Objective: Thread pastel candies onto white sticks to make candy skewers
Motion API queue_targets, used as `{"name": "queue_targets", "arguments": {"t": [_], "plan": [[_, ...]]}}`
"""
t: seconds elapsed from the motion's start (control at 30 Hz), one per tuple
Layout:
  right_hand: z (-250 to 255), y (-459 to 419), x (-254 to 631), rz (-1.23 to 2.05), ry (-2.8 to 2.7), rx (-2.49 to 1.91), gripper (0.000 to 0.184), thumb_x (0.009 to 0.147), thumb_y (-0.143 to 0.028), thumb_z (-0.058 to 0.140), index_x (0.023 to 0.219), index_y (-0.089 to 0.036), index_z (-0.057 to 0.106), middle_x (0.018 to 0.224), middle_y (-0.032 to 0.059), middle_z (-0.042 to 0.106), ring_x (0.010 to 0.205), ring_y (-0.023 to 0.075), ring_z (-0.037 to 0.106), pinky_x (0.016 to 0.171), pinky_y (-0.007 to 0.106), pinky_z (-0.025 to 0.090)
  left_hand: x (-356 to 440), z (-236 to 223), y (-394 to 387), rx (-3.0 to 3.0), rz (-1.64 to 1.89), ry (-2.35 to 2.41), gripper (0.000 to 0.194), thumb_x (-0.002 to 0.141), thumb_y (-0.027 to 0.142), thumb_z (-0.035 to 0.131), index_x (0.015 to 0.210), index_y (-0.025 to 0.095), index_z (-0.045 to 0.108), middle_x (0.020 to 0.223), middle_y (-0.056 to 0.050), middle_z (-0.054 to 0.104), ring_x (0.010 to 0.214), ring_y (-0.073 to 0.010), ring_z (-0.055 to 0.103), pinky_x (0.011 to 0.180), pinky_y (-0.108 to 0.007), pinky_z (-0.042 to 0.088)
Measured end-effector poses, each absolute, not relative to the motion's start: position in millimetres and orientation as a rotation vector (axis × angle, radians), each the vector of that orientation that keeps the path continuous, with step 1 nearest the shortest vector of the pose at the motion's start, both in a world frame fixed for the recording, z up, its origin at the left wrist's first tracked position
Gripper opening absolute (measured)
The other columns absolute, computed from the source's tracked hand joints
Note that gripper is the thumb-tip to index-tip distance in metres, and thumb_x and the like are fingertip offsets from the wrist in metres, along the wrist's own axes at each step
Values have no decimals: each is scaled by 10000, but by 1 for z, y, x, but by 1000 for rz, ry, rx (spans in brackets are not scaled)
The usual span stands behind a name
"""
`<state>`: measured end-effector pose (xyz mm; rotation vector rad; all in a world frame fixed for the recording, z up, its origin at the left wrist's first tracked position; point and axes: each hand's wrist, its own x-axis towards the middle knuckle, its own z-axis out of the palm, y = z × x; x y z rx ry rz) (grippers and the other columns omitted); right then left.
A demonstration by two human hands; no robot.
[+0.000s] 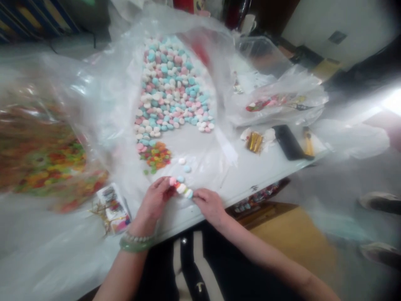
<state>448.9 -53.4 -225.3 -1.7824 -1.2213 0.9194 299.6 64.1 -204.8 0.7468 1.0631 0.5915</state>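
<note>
Candy row (pixel 181 188), held near the front of the desk (pixel 244 177) between left hand (pixel 153 200) and right hand (pixel 211 205), looks light, soft and squashable, so I favour its ends, where each grip is pinched closed.

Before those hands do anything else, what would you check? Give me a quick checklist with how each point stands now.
1. Left hand at the row's pink end: ok.
2. Right hand at the blue end: ok.
3. Row of pieces lined up between the hands: ok.
4. Both grips firm: cannot tell, too blurred.
5. Surface just beyond the hands free of strays: not ok, a few loose pieces lie there.
6. Black object away from the hands: ok.
</note>
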Motion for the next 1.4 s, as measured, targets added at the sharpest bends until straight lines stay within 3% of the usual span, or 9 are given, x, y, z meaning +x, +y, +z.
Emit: {"name": "queue_targets", "arguments": {"t": [0.13,0.37,0.53,0.8,0.97,1.17,1.4], "plan": [[-227,-55,450,942,-1262,-1773,180,834,-148,565,739,-223,698,764,-9,659,757,150,597,706,241,412,300,-207,66,705,604,1103,392,643,383,829,916,125,716,837,-54,687,744,-148,623,663,-251,526],[-228,-55,451,969,-1285,-1776,174,845,-147,568,754,-222,697,798,1,673,766,155,593,720,247,413,299,-215,67,620,666,1094,387,668,332,828,977,134,706,781,-42,677,718,-142,632,652,-243,537],[-223,-54,454,1034,-1241,-1739,178,828,-151,560,696,-208,665,727,-17,625,715,140,569,683,237,392,298,-215,63,621,668,1103,407,628,267,849,988,129,719,745,-30,663,695,-122,614,669,-229,531],[-218,-51,456,1046,-1153,-1745,184,799,-175,556,628,-199,620,643,-35,555,650,126,520,638,228,360,300,-215,55,749,663,1198,518,581,340,867,1034,137,719,855,-43,686,768,-142,605,744,-267,524],[-217,-52,455,1066,-1149,-1729,161,791,-184,564,641,-194,622,648,-32,560,656,126,521,637,222,363,301,-212,57,773,648,1197,456,611,375,833,971,124,707,741,-10,635,682,-129,568,658,-254,502],[-216,-53,452,1067,-1105,-1701,148,763,-181,539,630,-195,604,632,-27,536,655,131,517,644,223,369,304,-202,60,667,702,1109,425,621,288,809,978,114,659,670,14,594,591,-115,529,569,-242,462],[-216,-50,450,1064,-1113,-1702,147,751,-187,536,618,-198,599,631,-22,544,653,136,511,646,225,379,306,-208,56,682,735,1130,465,655,310,786,1046,102,644,707,19,581,583,-102,508,541,-230,444]]}}
